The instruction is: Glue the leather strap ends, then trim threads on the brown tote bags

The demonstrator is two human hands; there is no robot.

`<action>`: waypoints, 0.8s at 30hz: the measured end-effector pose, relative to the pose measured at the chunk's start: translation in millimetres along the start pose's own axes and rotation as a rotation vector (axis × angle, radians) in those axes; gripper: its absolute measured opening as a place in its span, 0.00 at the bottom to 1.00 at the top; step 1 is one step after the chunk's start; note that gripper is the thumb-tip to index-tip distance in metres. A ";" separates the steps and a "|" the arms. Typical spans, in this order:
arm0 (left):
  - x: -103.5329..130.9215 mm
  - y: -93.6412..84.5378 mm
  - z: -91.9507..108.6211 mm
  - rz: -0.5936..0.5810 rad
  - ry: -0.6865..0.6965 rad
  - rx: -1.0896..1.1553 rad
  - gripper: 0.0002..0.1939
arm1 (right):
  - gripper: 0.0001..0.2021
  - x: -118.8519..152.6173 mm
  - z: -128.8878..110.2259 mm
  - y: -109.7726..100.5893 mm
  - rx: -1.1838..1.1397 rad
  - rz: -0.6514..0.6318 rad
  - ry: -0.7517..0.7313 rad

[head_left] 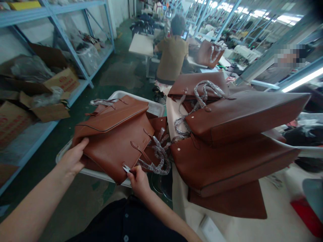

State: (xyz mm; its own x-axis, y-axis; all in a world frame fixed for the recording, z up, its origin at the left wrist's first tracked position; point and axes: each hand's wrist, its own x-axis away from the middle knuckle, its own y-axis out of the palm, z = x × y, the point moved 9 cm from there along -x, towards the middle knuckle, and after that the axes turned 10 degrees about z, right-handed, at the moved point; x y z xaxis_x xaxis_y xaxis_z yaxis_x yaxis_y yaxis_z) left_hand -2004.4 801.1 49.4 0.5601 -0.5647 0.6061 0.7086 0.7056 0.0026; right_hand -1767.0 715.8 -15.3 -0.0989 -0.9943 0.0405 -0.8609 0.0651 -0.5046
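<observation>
A brown bag [118, 144] lies over a white bin [156, 108], with other brown bags under and behind it. My left hand [75, 156] grips its left edge, fingers hidden partly behind the leather. In my right hand [138, 178] is a small pair of snips [126, 168], whose metal tips touch or nearly touch the bag's surface near its lower corner. Plastic-wrapped handles [160, 158] hang at the bag's right side.
Several brown bags [234, 161] are stacked on a pale table [181, 201] at the right. Blue shelving [73, 50] with cardboard boxes [60, 82] stands at the left. Ahead, a person [173, 53] sits with their back turned.
</observation>
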 end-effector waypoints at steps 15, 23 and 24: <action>-3.2 1.7 1.7 0.012 -0.028 0.009 0.18 | 0.06 -1.7 10.4 -0.2 -0.056 -0.019 0.042; -7.2 3.2 1.0 -0.008 -0.022 0.007 0.13 | 0.05 -7.0 6.6 -3.6 -0.052 -0.013 0.009; -8.3 4.0 0.6 -0.017 -0.022 0.010 0.12 | 0.05 -6.4 7.1 -3.8 -0.065 -0.017 0.013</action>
State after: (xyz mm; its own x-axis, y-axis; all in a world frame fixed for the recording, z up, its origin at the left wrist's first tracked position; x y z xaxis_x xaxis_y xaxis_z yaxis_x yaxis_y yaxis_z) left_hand -2006.5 808.8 44.9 0.5385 -0.5667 0.6236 0.7132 0.7007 0.0209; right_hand -1759.5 721.3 -19.8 -0.0905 -0.9941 0.0600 -0.8932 0.0543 -0.4463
